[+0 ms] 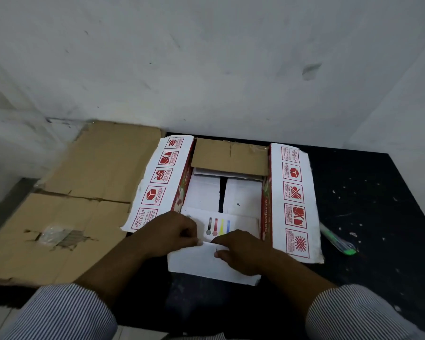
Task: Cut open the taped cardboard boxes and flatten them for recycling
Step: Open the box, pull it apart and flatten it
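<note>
An opened red-and-white printed cardboard box (201,192) is seen on a black, white-flecked tabletop (378,204) set against a scuffed white wall (206,57). The box is shown with its top open: the left side flap (157,185) and right side flap (295,200), both printed with red handling symbols, are spread outward, while the brown far flap (228,158) is tilted in over the opening. A dark slit is visible along the middle of the white box floor.

The white near flap (206,263) is folded out toward the person and is held at its crease by both hands. The left hand (172,234) is curled over the flap's left end, its fingertips closed on the edge. The right hand (241,249) is laid just beside it, fingers bent round the fold and thumb pressed on the flap's white face. The two hands are nearly touching. Four printed colour bars (219,225), black, red, yellow and blue, are exposed just beyond the knuckles.

A flattened brown cardboard sheet (84,192), torn in one patch where clear tape (57,236) is stuck, is laid to the left, partly under the left side flap. A slim green-tipped tool (336,239) is left on the tabletop just right of the box; whether it is a cutter or a pen cannot be told. Blue-striped sleeves (66,312) are seen on both forearms.
</note>
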The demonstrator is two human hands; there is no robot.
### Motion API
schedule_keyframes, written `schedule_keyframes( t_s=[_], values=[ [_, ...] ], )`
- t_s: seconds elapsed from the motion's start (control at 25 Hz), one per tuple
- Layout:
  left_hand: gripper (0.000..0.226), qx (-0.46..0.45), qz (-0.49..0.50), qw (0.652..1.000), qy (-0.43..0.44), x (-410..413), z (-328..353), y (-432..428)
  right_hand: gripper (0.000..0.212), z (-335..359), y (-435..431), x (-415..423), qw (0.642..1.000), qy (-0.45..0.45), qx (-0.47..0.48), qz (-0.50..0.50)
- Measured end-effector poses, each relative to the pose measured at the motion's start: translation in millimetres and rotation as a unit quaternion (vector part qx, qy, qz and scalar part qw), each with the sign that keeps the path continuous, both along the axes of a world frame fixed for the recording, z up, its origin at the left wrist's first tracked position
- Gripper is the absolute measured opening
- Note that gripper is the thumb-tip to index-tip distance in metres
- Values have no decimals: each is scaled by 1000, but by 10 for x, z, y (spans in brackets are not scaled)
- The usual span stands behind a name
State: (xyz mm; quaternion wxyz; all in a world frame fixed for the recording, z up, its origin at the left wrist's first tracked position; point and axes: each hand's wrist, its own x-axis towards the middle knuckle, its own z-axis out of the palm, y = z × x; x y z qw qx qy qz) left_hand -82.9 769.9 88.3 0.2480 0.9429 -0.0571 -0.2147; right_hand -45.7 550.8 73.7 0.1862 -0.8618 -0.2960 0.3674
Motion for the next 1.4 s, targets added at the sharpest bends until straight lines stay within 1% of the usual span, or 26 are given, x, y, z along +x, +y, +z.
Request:
schedule_keyframes(
  t_s=[0.04, 0.12, 0.2, 0.24, 0.28, 0.36, 0.4, 0.48, 0.56, 0.6, 0.68, 0.72, 0.76, 0.8, 0.84, 0.88, 0.92, 1.0, 1.04, 1.08, 1.12, 1.2, 1.28, 1.32, 1.36, 1.4],
  values=[
    [19, -30, 14, 999, -26, 53, 8, -4, 37, 0, -9, 16, 1000, 9, 0, -1],
    [24, -48, 39, 990, -125, 225, -30, 2, 38, 5, -38, 59, 999, 40, 7, -5],
    [36, -8, 47, 974, -223, 499, -141, 25, 41, -21, -75, 106, 997, 74, 19, -14],
    [48, 31, 50, 969, -242, 660, -206, 46, 43, -31, -86, 137, 996, 87, 19, -17],
    [62, 75, 59, 968, -234, 825, -270, 69, 46, -40, -87, 178, 995, 100, 11, -20],
    [86, 147, 95, 968, -182, 1104, -399, 83, 53, -27, -75, 268, 989, 144, -16, -30],
    [92, 168, 112, 964, -170, 1192, -477, 76, 55, -1, -64, 318, 985, 168, -27, -35],
    [91, 172, 135, 959, -181, 1232, -624, 41, 54, 63, -48, 432, 982, 176, -17, -65],
    [79, 176, 122, 958, -189, 1200, -752, 17, 47, 55, -44, 621, 973, 150, 51, -170],
    [71, 185, 106, 958, -191, 1195, -818, 25, 46, 22, -39, 747, 953, 143, 95, -250],
    [66, 187, 91, 958, -196, 1184, -879, 49, 45, -39, 14, 997, 881, 162, 178, -406],
    [65, 189, 91, 957, -201, 1156, -874, 56, 44, -56, 60, 1096, 844, 170, 209, -463],
    [65, 196, 87, 954, -212, 1123, -883, 60, 41, -82, 110, 1177, 814, 166, 237, -503],
    [65, 198, 85, 951, -222, 1081, -870, 54, 35, -101, 154, 1221, 793, 150, 262, -529],
    [66, 193, 85, 951, -227, 1045, -858, 43, 29, -125, 189, 1240, 781, 115, 282, -546],
    [68, 182, 86, 953, -228, 1018, -844, 32, 26, -133, 206, 1233, 781, 51, 292, -550],
    [69, 166, 90, 954, -232, 1001, -833, 25, 28, -149, 208, 1225, 792, -38, 290, -536],
    [73, 144, 101, 957, -233, 963, -838, 16, 37, -161, 194, 1256, 822, -213, 260, -460],
    [73, 144, 99, 958, -227, 950, -835, 5, 42, -153, 188, 1329, 832, -280, 241, -414],
    [72, 148, 94, 959, -224, 940, -833, -4, 46, -147, 188, 1430, 840, -327, 221, -372],
    [72, 153, 89, 959, -223, 934, -829, -3, 51, -132, 188, 1547, 850, -349, 200, -340],
    [75, 156, 86, 960, -215, 917, -824, 15, 61, -122, 164, 1804, 881, -349, 142, -285],
    [76, 157, 78, 963, -205, 884, -831, 53, 67, -153, 131, 2017, 921, -323, 31, -217],
    [78, 158, 77, 962, -208, 866, -838, 73, 69, -176, 120, 2105, 932, -306, -27, -191],
    [81, 155, 80, 962, -210, 851, -838, 89, 68, -193, 117, 2178, 937, -296, -65, -172],
    [84, 150, 86, 962, -210, 843, -832, 95, 66, -207, 123, 2240, 938, -297, -83, -160]
  ],
)
